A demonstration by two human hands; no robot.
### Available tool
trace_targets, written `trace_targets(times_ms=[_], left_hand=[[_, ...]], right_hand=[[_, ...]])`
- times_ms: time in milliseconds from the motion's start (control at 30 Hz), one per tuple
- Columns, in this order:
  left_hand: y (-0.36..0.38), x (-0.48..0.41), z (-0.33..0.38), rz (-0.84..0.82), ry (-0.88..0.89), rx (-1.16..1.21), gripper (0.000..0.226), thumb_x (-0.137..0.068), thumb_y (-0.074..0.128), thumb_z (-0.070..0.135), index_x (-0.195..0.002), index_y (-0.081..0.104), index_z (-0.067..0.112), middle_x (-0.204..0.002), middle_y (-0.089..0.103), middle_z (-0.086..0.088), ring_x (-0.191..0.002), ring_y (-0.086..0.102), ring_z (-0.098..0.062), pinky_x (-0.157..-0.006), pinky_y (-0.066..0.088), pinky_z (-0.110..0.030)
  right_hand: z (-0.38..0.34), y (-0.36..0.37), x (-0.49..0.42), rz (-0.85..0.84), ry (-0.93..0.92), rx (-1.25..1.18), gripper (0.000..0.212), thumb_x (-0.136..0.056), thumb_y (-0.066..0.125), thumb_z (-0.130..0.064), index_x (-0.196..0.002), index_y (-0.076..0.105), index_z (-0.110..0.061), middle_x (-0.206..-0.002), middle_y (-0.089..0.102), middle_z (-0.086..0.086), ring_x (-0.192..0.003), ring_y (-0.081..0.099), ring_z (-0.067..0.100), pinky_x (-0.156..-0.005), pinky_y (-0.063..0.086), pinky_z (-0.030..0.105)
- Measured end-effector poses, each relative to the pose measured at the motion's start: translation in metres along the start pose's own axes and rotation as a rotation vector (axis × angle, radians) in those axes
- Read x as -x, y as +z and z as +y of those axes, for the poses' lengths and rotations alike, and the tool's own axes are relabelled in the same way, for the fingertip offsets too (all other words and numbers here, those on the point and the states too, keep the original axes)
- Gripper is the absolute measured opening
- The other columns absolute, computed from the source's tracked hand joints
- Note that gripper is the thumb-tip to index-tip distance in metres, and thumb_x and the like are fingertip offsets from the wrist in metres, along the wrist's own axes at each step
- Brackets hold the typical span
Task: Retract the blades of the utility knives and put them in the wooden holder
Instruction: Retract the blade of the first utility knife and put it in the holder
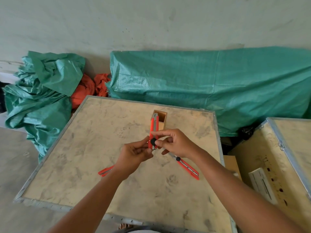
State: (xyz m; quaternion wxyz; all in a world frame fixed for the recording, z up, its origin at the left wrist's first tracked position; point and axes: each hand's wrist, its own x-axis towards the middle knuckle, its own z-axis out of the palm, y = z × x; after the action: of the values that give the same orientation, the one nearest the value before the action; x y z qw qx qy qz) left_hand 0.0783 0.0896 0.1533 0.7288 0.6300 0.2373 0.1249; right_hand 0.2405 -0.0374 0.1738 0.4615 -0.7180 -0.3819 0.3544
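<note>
A scuffed plywood table point(87, 165) with a grey metal rim carries a wooden holder point(161, 122) near its far edge. Two red utility knives lie flat, one point(105, 171) toward the left edge, another point(186, 168) toward the right edge.

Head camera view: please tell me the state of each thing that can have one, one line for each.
Red utility knife in the hands: held up by both hands, blade state unclear.
Red utility knife at the right: lying flat on the table.
Red utility knife at the left: lying flat, partly hidden by the left arm.
Square wooden holder: upright, open on top.
Left hand: gripping the knife.
Right hand: pinching its black knob.
</note>
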Motion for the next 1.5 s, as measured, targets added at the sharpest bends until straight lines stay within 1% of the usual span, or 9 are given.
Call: trace_targets(times_ms=[233,400,567,733,967,1067,1200,1367,1500], left_hand=[[-0.015,-0.021,0.001,-0.054,-0.029,0.036,0.044,-0.086,0.066,-0.007,-0.126,0.064,0.010,-0.110,0.075,-0.017,-0.105,0.069,-0.030,-0.089,0.058,-0.045],[-0.024,-0.036,0.001,-0.101,-0.024,0.024,0.044,-0.086,0.067,-0.007,-0.126,0.064,0.011,-0.104,0.077,-0.009,-0.101,0.070,-0.025,-0.090,0.058,-0.045],[-0.025,-0.052,-0.001,-0.128,-0.032,0.005,0.046,-0.084,0.068,-0.008,-0.126,0.064,0.010,-0.107,0.076,-0.015,-0.098,0.068,-0.023,-0.089,0.058,-0.044],[-0.014,-0.063,-0.004,-0.132,-0.048,-0.002,0.046,-0.084,0.068,-0.009,-0.126,0.064,0.010,-0.106,0.076,-0.014,-0.098,0.069,-0.024,-0.089,0.058,-0.044],[0.001,-0.086,-0.010,-0.122,-0.066,-0.026,0.049,-0.083,0.069,-0.010,-0.124,0.066,0.016,-0.097,0.077,-0.008,-0.093,0.070,-0.022,-0.088,0.058,-0.043],[0.004,-0.107,-0.009,-0.135,-0.077,-0.103,0.052,-0.082,0.069,-0.012,-0.120,0.067,0.023,-0.097,0.077,-0.007,-0.089,0.068,-0.023,-0.085,0.060,-0.040],[0.005,-0.152,-0.010,-0.090,-0.043,-0.292,0.051,-0.080,0.075,-0.004,-0.121,0.067,0.025,-0.098,0.077,0.004,-0.080,0.068,-0.016,-0.088,0.060,-0.040],[-0.004,-0.220,-0.024,0.123,-0.050,-0.590,0.062,-0.074,0.085,0.021,-0.131,0.061,0.021,-0.126,0.067,0.002,-0.111,0.063,-0.016,-0.098,0.050,-0.034],[-0.004,-0.255,-0.036,0.081,-0.147,-0.707,0.087,-0.073,0.086,0.027,-0.147,0.040,0.021,-0.153,0.042,-0.001,-0.140,0.040,-0.025,-0.112,0.038,-0.042]], right_hand=[[-0.002,0.012,-0.011,0.174,0.015,0.036,0.018,-0.087,0.082,-0.020,-0.101,0.072,-0.016,-0.105,0.075,0.003,-0.090,0.075,0.020,-0.066,0.067,0.045],[0.002,0.010,-0.020,0.141,0.012,-0.020,0.028,-0.091,0.077,-0.017,-0.117,0.074,-0.025,-0.112,0.074,0.000,-0.094,0.075,0.021,-0.072,0.068,0.040],[0.008,0.013,-0.026,0.273,0.009,0.045,0.017,-0.083,0.084,-0.021,-0.095,0.072,-0.021,-0.100,0.075,-0.003,-0.089,0.074,0.017,-0.069,0.067,0.043],[0.014,0.002,-0.026,0.252,0.035,0.014,0.021,-0.088,0.080,-0.019,-0.108,0.075,-0.023,-0.107,0.074,-0.005,-0.091,0.074,0.015,-0.070,0.067,0.036],[0.032,-0.013,-0.044,0.369,0.066,0.005,0.012,-0.086,0.079,-0.035,-0.094,0.074,-0.027,-0.098,0.076,-0.009,-0.090,0.076,0.012,-0.076,0.066,0.040],[0.040,-0.034,-0.066,0.425,0.088,-0.089,0.017,-0.093,0.073,-0.018,-0.110,0.076,-0.022,-0.108,0.076,0.002,-0.094,0.077,0.018,-0.075,0.067,0.045],[0.055,-0.057,-0.105,0.481,0.087,-0.076,0.023,-0.088,0.077,-0.005,-0.102,0.079,-0.024,-0.103,0.078,0.004,-0.091,0.078,0.022,-0.077,0.067,0.048],[0.083,-0.077,-0.157,0.591,0.106,-0.030,0.024,-0.085,0.078,0.001,-0.105,0.080,-0.013,-0.103,0.077,0.008,-0.086,0.078,0.023,-0.074,0.067,0.049],[0.106,-0.077,-0.191,0.626,0.092,0.110,0.031,-0.084,0.078,-0.001,-0.107,0.081,-0.023,-0.106,0.080,0.003,-0.086,0.077,0.021,-0.076,0.066,0.047]])
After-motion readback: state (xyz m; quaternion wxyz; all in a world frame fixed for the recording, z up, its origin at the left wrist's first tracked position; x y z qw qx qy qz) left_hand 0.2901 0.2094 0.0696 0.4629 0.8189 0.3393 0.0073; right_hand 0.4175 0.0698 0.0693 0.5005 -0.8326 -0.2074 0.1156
